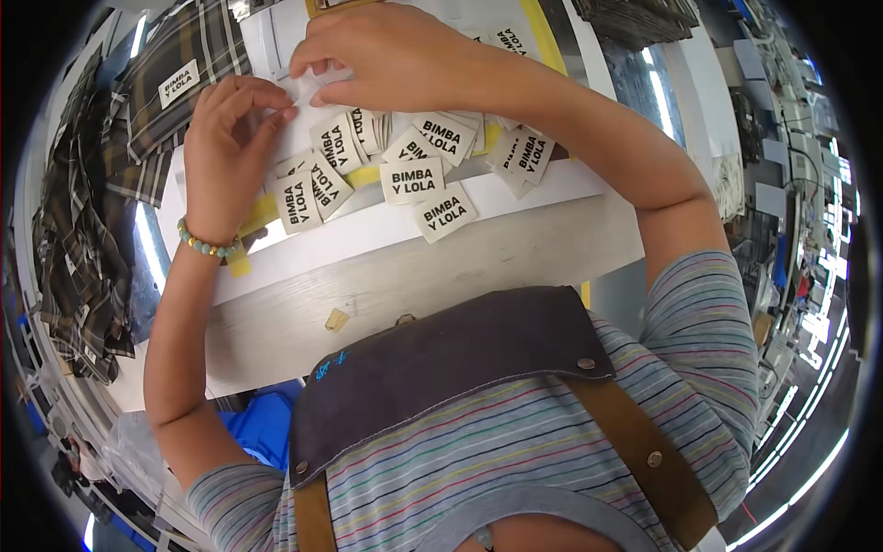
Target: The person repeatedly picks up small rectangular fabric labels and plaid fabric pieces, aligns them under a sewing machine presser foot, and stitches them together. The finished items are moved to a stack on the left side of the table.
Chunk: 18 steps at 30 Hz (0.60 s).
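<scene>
My left hand (230, 138), wearing a beaded bracelet, has thumb and index fingertips close together over a white sheet at the upper middle; anything between them is too small to make out. My right hand (395, 64) curls its fingers over the same spot, just right of the left, and what is under them is hidden. Several small off-white printed labels (412, 180) lie in loose piles below my hands, across yellow tape on the white board (552, 198). Brown plaid fabric (184, 41), with one label (178, 85) on top, lies to the upper left.
More plaid fabric (78, 230) hangs in a heap along the left. Dark folded pieces (625, 18) sit at the top right. A small tan scrap (337, 318) lies on the pale wooden table (478, 258). A blue plastic object (262, 428) shows below the table's edge.
</scene>
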Each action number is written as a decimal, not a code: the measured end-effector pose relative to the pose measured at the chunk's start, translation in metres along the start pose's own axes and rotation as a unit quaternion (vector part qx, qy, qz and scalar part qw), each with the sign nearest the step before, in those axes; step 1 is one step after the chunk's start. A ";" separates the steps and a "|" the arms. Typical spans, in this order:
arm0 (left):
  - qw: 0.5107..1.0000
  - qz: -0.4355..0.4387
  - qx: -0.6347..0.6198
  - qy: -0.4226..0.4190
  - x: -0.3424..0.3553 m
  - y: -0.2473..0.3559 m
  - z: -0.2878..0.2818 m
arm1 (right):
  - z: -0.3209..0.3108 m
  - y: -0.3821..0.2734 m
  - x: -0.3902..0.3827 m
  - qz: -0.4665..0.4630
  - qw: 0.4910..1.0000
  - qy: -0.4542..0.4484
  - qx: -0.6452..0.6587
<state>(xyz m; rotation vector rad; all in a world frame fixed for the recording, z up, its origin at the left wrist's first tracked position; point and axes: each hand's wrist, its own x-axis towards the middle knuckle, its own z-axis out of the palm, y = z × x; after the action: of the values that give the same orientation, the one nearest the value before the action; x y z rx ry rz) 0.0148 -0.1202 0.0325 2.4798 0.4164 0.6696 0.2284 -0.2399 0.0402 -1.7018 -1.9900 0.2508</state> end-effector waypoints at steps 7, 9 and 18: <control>0.990 0.125 0.000 0.064 0.006 0.023 -0.015 | -0.035 -0.021 -0.005 0.069 0.986 -0.004 0.150; 0.997 0.028 -0.062 0.039 0.003 0.031 -0.017 | -0.043 -0.023 -0.007 0.081 0.981 -0.019 0.177; 0.941 -0.129 -0.311 -0.038 0.014 0.024 -0.010 | -0.054 -0.019 -0.015 0.153 0.947 -0.005 0.281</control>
<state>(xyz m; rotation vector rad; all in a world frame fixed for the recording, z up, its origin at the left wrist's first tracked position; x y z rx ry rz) 0.0247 -0.1295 0.0586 1.8057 0.4126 0.4979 0.2395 -0.2683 0.0908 -1.6049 -1.4499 0.8475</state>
